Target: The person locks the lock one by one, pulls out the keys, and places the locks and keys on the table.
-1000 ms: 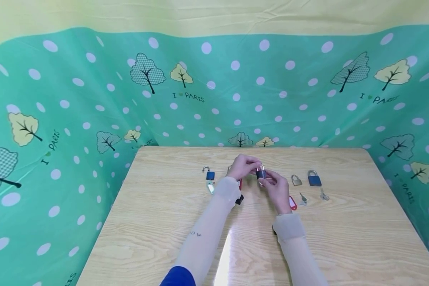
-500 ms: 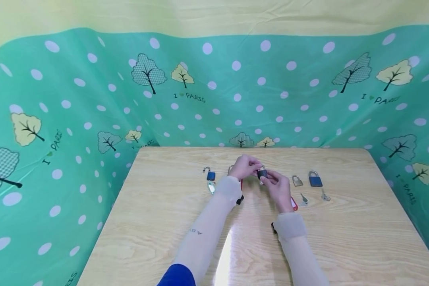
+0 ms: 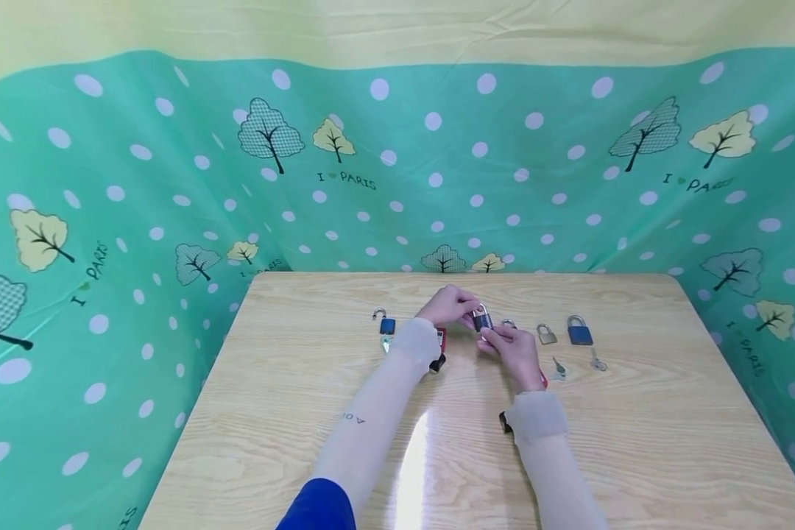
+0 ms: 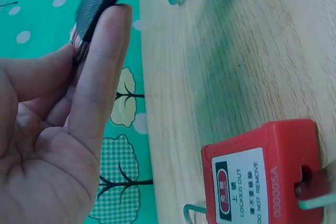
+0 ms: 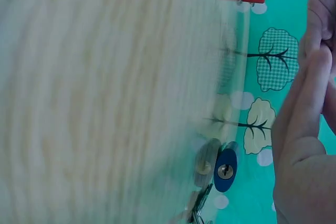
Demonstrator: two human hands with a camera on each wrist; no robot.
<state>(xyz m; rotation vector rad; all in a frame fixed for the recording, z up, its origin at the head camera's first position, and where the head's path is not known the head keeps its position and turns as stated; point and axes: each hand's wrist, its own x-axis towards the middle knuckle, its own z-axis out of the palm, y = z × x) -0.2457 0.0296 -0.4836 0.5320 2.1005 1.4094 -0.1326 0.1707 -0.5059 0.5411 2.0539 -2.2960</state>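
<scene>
A dark padlock (image 3: 481,319) is held up off the table between both hands, its silver shackle toward the top left. My left hand (image 3: 447,306) pinches it at the shackle end; in the left wrist view its dark body (image 4: 95,11) shows beyond the thumb and fingers. Thumb and fingers of my right hand (image 3: 518,355) pinch at the padlock's lower end, hiding that part; whether a key sits there I cannot tell. Beneath the left wrist stands a red lockout padlock (image 4: 294,150) with a white label. In the right wrist view the right hand (image 5: 304,156) covers the held padlock.
On the left lies a blue padlock (image 3: 387,326) with its shackle open. To the right are a small brass-coloured padlock (image 3: 546,335), a larger blue padlock (image 3: 579,333) and keys (image 3: 559,367). Another shackle (image 3: 509,322) shows behind the right hand. A patterned cloth (image 3: 397,184) hangs behind the table.
The held padlock has tilted, its shackle end leaning left. My right hand has shifted slightly at the lower end, and a shackle behind it has come into view.
</scene>
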